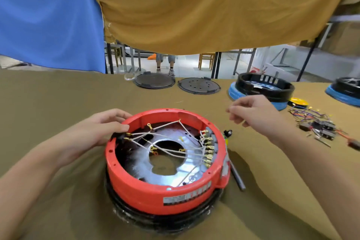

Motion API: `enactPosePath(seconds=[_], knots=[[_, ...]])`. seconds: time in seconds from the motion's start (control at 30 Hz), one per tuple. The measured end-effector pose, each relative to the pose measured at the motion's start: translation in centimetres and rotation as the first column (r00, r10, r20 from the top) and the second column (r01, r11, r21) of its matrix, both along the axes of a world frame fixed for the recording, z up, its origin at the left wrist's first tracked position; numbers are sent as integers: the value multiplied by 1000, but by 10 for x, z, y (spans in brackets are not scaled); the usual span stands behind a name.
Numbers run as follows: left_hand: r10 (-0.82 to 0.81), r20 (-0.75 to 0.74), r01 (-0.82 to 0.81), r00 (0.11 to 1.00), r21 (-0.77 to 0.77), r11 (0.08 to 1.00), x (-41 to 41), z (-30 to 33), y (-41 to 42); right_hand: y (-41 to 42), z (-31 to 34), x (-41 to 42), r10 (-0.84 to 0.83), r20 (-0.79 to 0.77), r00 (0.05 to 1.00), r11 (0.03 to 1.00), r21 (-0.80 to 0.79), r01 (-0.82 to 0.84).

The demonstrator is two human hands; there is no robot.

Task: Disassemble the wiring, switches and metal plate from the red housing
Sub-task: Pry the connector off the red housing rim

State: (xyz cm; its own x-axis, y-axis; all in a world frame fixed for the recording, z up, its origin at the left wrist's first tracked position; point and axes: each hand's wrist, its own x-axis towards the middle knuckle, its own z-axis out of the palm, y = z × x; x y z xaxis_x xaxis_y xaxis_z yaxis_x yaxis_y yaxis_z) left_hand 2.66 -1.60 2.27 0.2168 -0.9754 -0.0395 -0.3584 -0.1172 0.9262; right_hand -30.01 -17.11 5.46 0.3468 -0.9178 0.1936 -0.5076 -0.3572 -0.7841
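Head view: your left hand [101, 128] grips the round red plastic housing [165, 191] at its rim. Your right hand [253, 113] hovers loosely curled, holding nothing visible, above white wires [175, 150] crossing the shiny metal plate [136, 163].

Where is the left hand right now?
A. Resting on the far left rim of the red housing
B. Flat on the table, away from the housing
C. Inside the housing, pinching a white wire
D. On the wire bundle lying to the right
A: the left hand rests on the far left rim of the red housing, its fingers curled over the edge, while the white wires inside go untouched.
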Motion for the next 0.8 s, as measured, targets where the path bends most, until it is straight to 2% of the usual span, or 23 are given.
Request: enactPosePath(seconds=[0.07, 0.17, 0.27, 0.4, 0.5, 0.6, 0.67, 0.73, 0.8], knots=[[35, -21, -36, 999, -34, 999, -1, 1, 0, 4, -15, -10, -2, -155, 988, 995, 100, 17], [98, -117, -106, 988, -63, 992, -5, -3, -4, 13, -25, -11, 96, -410, 907, 977, 212, -8], [108, -248, -132, 963, -82, 988, -8, -9, -5, 23, -22, -10, 254, -491, 833, 935, 344, -83], [103, -266, -118, 958, -42, 992, -8, -10, -10, 32, -19, -7, 322, -552, 769, 915, 390, -103], [125, -224, -136, 967, -37, 990, -9, -9, -15, 34, -19, -5, 301, -521, 798, 911, 405, -80], [19, -245, -32, 969, -51, 998, -12, -8, -9, 31, -14, -14, 266, -496, 826, 917, 395, -58], [-73, -267, 60, 961, -54, 997, -14, -8, -4, 25, -5, -25, 245, -367, 897, 914, 395, -88], [-102, -245, 94, 964, -47, 995, -17, -9, -3, 21, 7, -34, 247, -154, 957, 893, 420, -163], [-119, -200, 116, 973, -28, 993, -20, -9, -4, 21, 18, -35, 315, 5, 949, 868, 404, -290]])
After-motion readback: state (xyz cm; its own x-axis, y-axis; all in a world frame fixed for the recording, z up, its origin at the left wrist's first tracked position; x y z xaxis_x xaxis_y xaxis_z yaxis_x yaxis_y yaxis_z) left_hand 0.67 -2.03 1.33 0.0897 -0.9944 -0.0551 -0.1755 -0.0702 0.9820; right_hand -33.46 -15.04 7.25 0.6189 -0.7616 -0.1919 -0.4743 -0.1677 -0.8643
